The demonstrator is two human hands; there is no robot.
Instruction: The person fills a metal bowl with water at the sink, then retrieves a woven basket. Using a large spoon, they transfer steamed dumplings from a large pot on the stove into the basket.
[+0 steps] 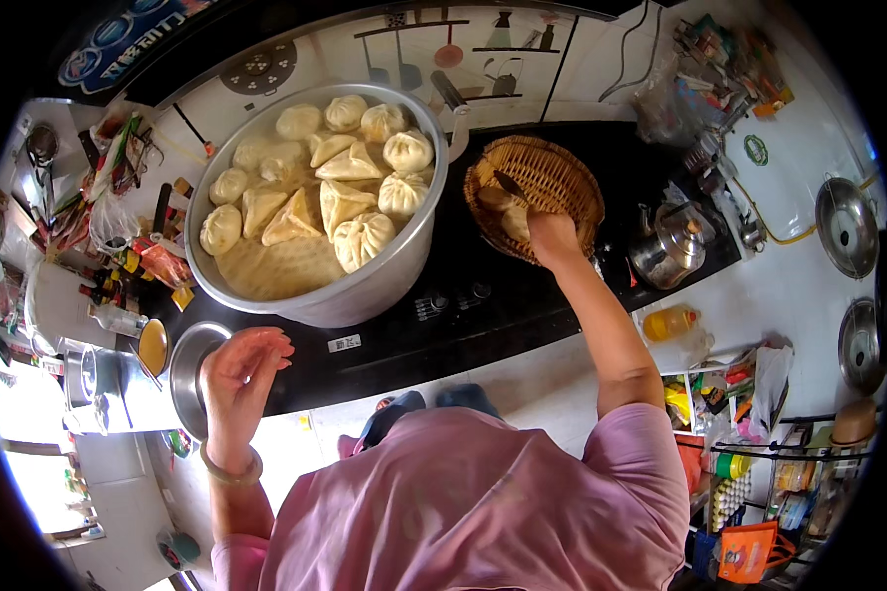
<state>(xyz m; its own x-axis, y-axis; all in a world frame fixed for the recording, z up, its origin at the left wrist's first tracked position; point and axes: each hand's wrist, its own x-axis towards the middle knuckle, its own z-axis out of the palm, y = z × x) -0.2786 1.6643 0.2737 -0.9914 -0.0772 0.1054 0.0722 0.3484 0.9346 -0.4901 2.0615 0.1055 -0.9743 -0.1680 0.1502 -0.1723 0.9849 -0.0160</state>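
Observation:
A wide metal steamer pot [416,251] holds several round pleated buns [363,241] and folded triangular ones [294,219], with the near part of its perforated base bare. To its right stands a brown wicker basket [572,182]. My right hand [552,236] reaches into that basket beside pale buns [514,219]; its fingertips are hidden. A dark narrow tool [509,183] lies close to those fingers, and I cannot tell whether they grip it. Below the pot my left hand [246,369] hovers near a metal bowl [189,369], its fingers stretched and slightly bent, holding nothing.
Pot and basket are on a black stovetop [394,355] with knobs at the front. A metal kettle [668,246] stands right of the basket. Sauce bottles [108,286] crowd the left, and an orange-yellow bottle [670,322] sits at the right. Pot lids [846,227] hang at far right.

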